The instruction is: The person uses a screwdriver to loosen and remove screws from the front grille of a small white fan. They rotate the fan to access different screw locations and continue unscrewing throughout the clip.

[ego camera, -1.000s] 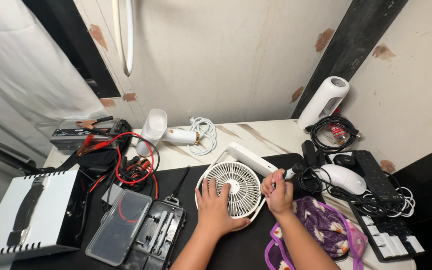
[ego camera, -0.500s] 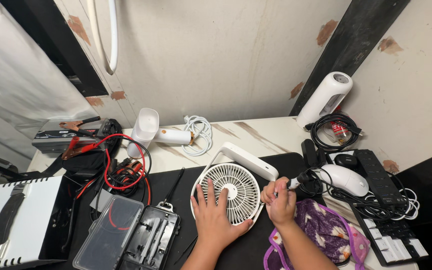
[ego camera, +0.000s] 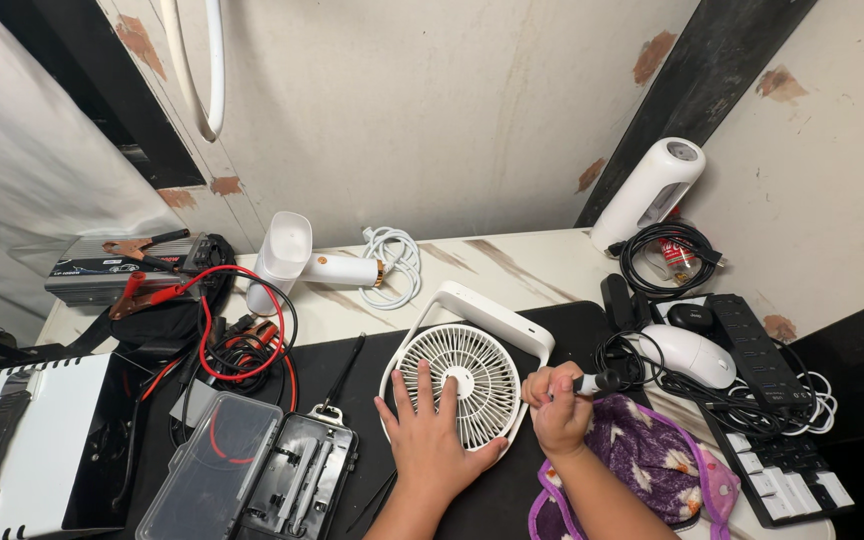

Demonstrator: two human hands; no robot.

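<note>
A small white desk fan (ego camera: pixel 472 370) lies grille-up on a black mat (ego camera: pixel 552 330) in the middle of the table. My left hand (ego camera: pixel 432 430) rests flat on the lower part of the grille, fingers spread. At the fan's right edge, my right hand (ego camera: pixel 555 405) is closed around a slim tool with a white and black handle (ego camera: pixel 592 382), pointing sideways to the right. My right forearm lies over a purple patterned cloth (ego camera: pixel 642 460).
An open black tool case (ego camera: pixel 252 475) sits at lower left beside a white box (ego camera: pixel 22 450). Red and black cables (ego camera: pixel 237 335), a white hair dryer (ego camera: pixel 302 262), a white mouse (ego camera: pixel 694 352), a black power strip (ego camera: pixel 772 400) and a white cylinder device (ego camera: pixel 647 192) surround the mat.
The view has shifted slightly. My left hand has slid a little lower on the fan grille; my right hand stays at the fan's right edge with the tool.
</note>
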